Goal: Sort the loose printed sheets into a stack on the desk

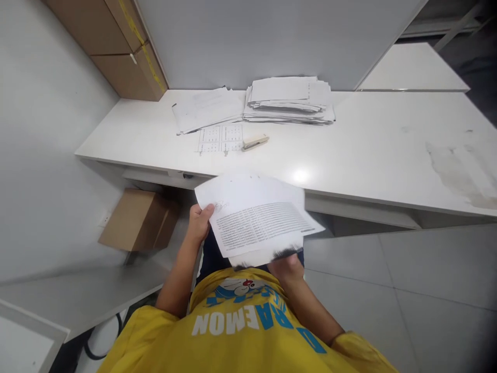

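My left hand [201, 220] is closed on the left edge of several loose sheets of paper [254, 220], its thumb on top. The top sheet has dense printed rows and a handwritten mark near my thumb. The sheets are slightly fanned in front of my waist, just off the desk's front edge, and a corner sticks out to the right. My right hand [288, 267] is at their lower right edge, by a dark blurred patch. Its fingers are mostly hidden or smeared, so their grip is unclear. A cream stapler [255, 142] lies on the desk beyond the sheets.
On the white desk [373, 140] are a thick paper stack [289, 103], a spread of sheets [207, 109] and a sheet with printed boxes [220, 139]. Cardboard boxes [128, 72] stand at the back left. Another carton [134, 220] sits below the desk. A grey panel [252, 41] rises behind.
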A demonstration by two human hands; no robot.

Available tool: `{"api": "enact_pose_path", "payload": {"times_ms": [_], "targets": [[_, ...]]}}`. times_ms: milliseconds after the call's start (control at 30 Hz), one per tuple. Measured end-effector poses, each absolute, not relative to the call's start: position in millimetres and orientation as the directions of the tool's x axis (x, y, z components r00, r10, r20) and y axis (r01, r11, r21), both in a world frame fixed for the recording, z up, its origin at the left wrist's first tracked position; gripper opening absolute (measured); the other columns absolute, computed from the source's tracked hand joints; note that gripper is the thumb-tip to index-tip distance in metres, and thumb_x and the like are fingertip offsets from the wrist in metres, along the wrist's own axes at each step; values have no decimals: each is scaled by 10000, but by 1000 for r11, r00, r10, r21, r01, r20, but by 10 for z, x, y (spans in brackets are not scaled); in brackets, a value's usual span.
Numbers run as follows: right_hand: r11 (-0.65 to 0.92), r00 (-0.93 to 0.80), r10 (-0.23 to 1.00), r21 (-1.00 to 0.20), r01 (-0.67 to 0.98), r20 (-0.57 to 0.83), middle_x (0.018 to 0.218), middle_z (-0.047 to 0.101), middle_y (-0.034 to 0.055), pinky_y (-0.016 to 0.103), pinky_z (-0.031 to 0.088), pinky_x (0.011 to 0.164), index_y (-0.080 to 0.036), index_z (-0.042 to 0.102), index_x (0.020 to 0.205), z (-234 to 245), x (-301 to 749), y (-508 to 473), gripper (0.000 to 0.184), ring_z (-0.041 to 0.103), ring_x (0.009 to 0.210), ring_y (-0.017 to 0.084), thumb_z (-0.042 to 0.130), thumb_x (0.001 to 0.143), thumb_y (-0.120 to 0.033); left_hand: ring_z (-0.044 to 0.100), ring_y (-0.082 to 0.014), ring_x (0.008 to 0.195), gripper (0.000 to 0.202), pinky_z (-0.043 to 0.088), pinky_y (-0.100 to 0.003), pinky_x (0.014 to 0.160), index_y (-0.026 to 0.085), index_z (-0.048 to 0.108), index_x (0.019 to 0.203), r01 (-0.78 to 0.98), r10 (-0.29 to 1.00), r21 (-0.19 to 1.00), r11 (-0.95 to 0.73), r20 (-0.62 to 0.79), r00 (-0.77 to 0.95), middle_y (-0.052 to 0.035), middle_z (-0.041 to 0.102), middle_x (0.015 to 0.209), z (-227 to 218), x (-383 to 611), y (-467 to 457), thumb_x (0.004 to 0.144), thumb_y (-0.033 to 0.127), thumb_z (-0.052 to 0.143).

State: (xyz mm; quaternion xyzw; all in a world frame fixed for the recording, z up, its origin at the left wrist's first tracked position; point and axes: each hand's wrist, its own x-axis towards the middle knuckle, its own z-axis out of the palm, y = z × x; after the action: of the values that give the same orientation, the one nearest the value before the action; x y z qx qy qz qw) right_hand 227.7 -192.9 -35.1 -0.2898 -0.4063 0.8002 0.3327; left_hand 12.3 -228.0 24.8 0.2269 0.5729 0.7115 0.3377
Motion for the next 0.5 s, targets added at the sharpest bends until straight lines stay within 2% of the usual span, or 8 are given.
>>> {"api": "enact_pose_path", "payload": {"times_ms": [100, 167, 200, 333, 400, 500], "targets": [[-271, -256, 952, -845, -461, -166, 1258, 659, 102, 495, 488, 1061, -280, 597, 1274, -182, 2240, -1980, 770, 573, 1266, 284, 725, 633, -685, 596, -152, 543, 428, 453, -252, 520, 135, 699, 646, -206, 765, 977, -52, -94, -637, -30, 663, 607, -21, 66, -2262, 617, 542, 826], [-169, 7, 981, -860, -481, -196, 1266, 658, 84, 484, 479, 1075, -269, 563, 1326, -119, 2177, -1962, 719, 583, 1252, 260, 777, 682, -504, 599, -160, 580, 389, 448, -256, 549, 135, 687, 633, -182, 796, 983, 14, -121, -593, -33, 662, 625, -174, 86, -2200, 646, 500, 822], [-156, 69, 974, -866, -474, -214, 1278, 653, 76, 474, 466, 1091, -265, 550, 1346, -112, 2141, -1937, 705, 582, 1252, 245, 777, 701, -439, 614, -171, 619, 377, 456, -259, 576, 137, 696, 662, -170, 805, 985, 32, -126, -579, -38, 672, 653, -230, 113, -2152, 667, 496, 811], [-186, 41, 972, -859, -477, -233, 1280, 656, 60, 437, 432, 1121, -251, 552, 1353, -245, 2026, -1806, 649, 593, 1235, 207, 742, 741, -355, 647, -193, 794, 386, 480, -259, 685, 174, 715, 915, -165, 769, 986, -3, -104, -631, -42, 702, 812, -349, 264, -1882, 770, 532, 733], [-228, 4, 966, -854, -468, -260, 1253, 671, 57, 415, 439, 1113, -237, 561, 1342, -363, 1990, -1750, 657, 600, 1223, 200, 753, 723, -346, 611, -165, 740, 380, 453, -243, 657, 180, 676, 830, -141, 713, 990, 12, -107, -693, -15, 651, 742, -398, 317, -1741, 796, 558, 707], [-294, -27, 949, -849, -438, -315, 1237, 678, 72, 401, 456, 1097, -199, 569, 1333, -519, 1942, -1692, 693, 606, 1210, 208, 776, 685, -330, 479, -122, 592, 510, 368, -230, 566, 192, 492, 585, -53, 645, 995, 86, -96, -758, 33, 456, 557, -491, 330, -1570, 810, 612, 672]]}}
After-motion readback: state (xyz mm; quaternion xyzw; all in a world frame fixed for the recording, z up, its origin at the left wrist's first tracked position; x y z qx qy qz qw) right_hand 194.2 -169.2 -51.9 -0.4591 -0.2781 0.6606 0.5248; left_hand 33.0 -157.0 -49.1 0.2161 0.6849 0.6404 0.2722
